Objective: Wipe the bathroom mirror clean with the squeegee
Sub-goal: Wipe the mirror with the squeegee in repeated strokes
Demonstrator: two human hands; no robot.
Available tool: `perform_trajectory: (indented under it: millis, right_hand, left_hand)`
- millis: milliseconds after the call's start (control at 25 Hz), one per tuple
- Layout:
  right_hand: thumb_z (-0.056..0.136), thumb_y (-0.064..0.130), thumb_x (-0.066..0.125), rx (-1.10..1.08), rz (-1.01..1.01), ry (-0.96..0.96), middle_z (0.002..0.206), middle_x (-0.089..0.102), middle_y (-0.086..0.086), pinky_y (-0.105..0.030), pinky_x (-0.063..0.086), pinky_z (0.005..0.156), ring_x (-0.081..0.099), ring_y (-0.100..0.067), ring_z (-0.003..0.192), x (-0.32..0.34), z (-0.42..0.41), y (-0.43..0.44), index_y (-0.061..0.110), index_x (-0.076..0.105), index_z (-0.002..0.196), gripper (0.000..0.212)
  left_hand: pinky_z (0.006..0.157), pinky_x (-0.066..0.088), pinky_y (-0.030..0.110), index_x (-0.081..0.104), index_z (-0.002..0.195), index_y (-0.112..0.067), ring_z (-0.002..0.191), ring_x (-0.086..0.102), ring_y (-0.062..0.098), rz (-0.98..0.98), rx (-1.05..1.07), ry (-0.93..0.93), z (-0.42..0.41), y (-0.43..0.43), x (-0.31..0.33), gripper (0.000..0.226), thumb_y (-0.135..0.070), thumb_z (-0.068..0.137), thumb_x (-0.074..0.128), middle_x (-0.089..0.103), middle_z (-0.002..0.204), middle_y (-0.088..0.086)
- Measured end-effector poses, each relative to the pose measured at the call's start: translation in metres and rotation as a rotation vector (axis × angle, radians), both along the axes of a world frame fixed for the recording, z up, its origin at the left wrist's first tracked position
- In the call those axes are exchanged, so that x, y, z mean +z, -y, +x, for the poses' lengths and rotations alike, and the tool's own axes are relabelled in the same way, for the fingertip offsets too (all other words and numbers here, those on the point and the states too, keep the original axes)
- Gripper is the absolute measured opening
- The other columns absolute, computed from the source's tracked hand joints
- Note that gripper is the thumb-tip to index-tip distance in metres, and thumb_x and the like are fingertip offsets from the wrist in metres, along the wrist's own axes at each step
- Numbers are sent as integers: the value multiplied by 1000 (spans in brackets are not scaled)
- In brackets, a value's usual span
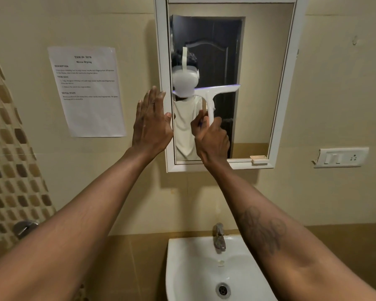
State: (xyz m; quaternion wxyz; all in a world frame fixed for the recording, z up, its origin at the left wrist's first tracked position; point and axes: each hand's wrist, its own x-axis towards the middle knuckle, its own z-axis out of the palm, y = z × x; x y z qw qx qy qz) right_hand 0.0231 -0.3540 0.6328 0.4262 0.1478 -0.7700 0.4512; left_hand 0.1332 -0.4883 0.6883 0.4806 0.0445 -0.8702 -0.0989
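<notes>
- The white squeegee (pixel 213 98) sat against the glass of the bathroom mirror (pixel 258 83), its blade about level, roughly halfway up the pane and spanning the left and middle of it.
- The right hand (pixel 212 141) had its fingers (pixel 217 123) closed tight round the handle, below the blade.
- The left hand (pixel 151 124) was spread flat, fingers extended and holding nothing, against the white frame (pixel 168 148) at the mirror's left edge; it looked to be steadying the cabinet.
- For a clean pass, the blade likely wanted even pressure along its whole edge, held level, with each stroke overlapping the last; the right-hand strip of glass lay beyond the blade's reach and would probably need its own pass.
- Whether the glass carried streaks or drops could not be made out.
- Around it: cream wall tiles, a printed task sheet (pixel 87 90) taped to the left, a switch plate (pixel 341 157) to the right, and a white washbasin (pixel 193 268) with a steel tap (pixel 219 237) below.
</notes>
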Motion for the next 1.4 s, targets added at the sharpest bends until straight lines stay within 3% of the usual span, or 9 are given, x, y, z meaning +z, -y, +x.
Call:
perform_trajectory:
  millis: [120,240,360,520,680,760,880,1080,1400]
  right_hand:
    - [98,59,23,10,9,38,84,56,0,-27,34,52,51,-17,62,-35,8,-4,8,48,130,66]
    - [103,49,35,9,36,88,81,55,0,-34,46,56,62,-24,67,-64,13,-4,7,48,127,50]
    - [104,45,38,6,32,86,78,53,2,-28,39,55,55,-18,62,-78,20,-3,10,50,115,38]
    - [105,42,36,-5,60,101,70,51,4,-26,31,53,47,-19,54,-105,31,-5,10,52,114,37]
    - [101,46,32,-15,37,163,58,35,12,-20,14,44,30,-8,43,-129,46,-5,15,47,98,34]
    - [100,46,32,9,50,219,59,37,11,-21,16,44,32,-5,45,-135,48,-5,19,42,97,29]
    - [103,42,37,10,77,277,60,39,9,-25,20,45,36,-12,46,-146,51,-8,19,39,95,24]
    - [106,39,42,7,110,372,67,55,-7,-35,34,54,56,-37,59,-165,61,-12,18,37,93,25]
    - [107,42,39,20,108,414,69,49,-1,-34,33,55,56,-34,63,-163,75,-18,18,42,95,27]
  left_hand:
    - [130,12,47,29,157,-12,160,13,27,7,-3,21,-1,1,-13,60,-14,101,48,16,171,13]
    - [130,12,47,29,158,-13,160,13,26,13,-9,43,-2,1,-27,60,-14,101,47,16,171,11]
    - [130,12,46,29,158,-13,160,14,26,29,-13,65,-4,0,-39,59,-15,101,48,17,171,11]
    - [130,12,46,30,157,-13,159,15,27,43,-28,93,-4,-3,-54,58,-16,102,48,17,171,12]
    - [131,8,43,29,158,-12,160,14,26,60,-40,108,-2,-7,-64,60,-15,102,49,16,171,10]
    - [130,8,43,30,158,-12,159,14,26,69,-45,113,-2,-9,-67,61,-14,101,51,17,171,10]
    - [130,8,43,32,156,-11,159,16,27,77,-51,117,0,-12,-71,60,-12,100,52,18,171,12]
    - [129,13,46,34,154,-10,158,18,28,57,-49,123,5,-16,-76,58,-13,100,54,21,170,13]
    - [129,11,43,33,154,-12,159,17,27,58,-39,137,13,-21,-83,58,-14,100,54,21,170,12]
